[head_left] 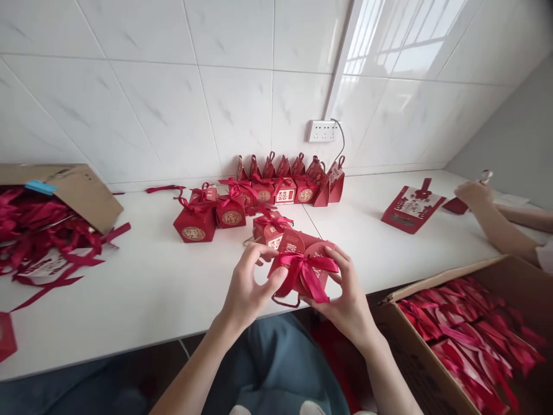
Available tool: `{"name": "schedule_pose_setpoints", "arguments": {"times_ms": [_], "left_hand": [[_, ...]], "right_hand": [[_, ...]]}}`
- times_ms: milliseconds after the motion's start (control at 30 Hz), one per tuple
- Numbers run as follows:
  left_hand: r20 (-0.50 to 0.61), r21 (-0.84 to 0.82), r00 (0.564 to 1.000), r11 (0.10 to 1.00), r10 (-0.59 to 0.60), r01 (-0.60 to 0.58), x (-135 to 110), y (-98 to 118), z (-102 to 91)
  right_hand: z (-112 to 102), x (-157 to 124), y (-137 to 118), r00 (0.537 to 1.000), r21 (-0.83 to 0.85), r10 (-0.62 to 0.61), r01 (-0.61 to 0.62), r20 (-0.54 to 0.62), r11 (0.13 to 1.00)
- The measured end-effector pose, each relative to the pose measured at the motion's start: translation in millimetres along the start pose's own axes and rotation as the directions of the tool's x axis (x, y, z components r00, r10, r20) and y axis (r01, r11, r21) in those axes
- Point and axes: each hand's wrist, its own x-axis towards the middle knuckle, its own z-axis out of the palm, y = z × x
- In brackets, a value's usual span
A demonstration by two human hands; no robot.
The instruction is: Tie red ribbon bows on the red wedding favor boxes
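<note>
Between my two hands, over the front edge of the white table, is a red gift box (298,242) with a crimson ribbon bow (305,264) across its top. My left hand (253,282) grips the box from its left side, thumb close to the bow's left loop. Fingers of my right hand (345,288) are curled around the box's right side. A dark cord loop (286,302) hangs below the box. Just behind it stands another red gift box with a bow (264,229), partly hidden by the held one.
Several bowed red boxes (194,225) stand along the white table (173,300) near the wall. A cardboard box of ribbons (93,193) lies at left. At right are a flat red box (412,207), another person's hand (473,195) and a carton (432,346) of finished-looking boxes.
</note>
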Motion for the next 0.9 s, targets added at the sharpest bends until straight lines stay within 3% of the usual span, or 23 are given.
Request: {"name": "schedule_pose_setpoints", "arguments": {"times_ms": [167, 267, 333, 400, 467, 533, 700, 900], "left_hand": [[0.01, -0.021, 0.996, 0.996, -0.087, 0.087, -4.7, 12.8, -0.5], [-0.025, 0.015, 0.999, 0.999, 0.046, -0.045, -9.6, 24.4, 4.1], [-0.087, 0.131, 0.955, 0.954, 0.283, -0.271, -16.5, 34.4, 11.6], [-0.086, 0.238, 0.856, 0.844, 0.51, -0.48, -25.5, 43.8, 22.2], [-0.052, 0.284, 0.762, 0.741, 0.645, -0.608, -34.2, 50.8, 33.6], [-0.032, 0.28, 0.712, 0.69, 0.702, -0.668, -40.2, 55.1, 43.5], [0.021, 0.213, 0.684, 0.666, 0.729, -0.715, -43.0, 63.8, 56.8], [0.1, 0.162, 0.661, 0.644, 0.743, -0.748, -39.4, 80.5, 69.2]], "right_hand": [[-4.3, -4.7, -8.0, 0.998, -0.045, -0.038, 0.04, 0.044, 0.998], [-10.3, -10.9, -12.8, 0.999, -0.051, -0.035, 0.036, 0.036, 0.998], [-14.6, -15.8, -16.3, 1.0, -0.035, -0.023, 0.023, 0.02, 0.999], [-19.8, -20.9, -20.0, 1.0, -0.013, -0.02, 0.02, -0.003, 1.0], [-26.6, -26.2, -23.3, 0.999, -0.005, -0.019, 0.019, -0.038, 1.0], [-34.9, -31.9, -25.3, 0.997, -0.022, -0.019, 0.018, -0.074, 1.0], [-56.4, -47.5, -23.7, 0.99, -0.07, -0.057, 0.049, -0.127, 0.996], [-76.3, -63.9, -17.0, 0.98, -0.064, -0.019, 0.007, -0.198, 0.998]]}}
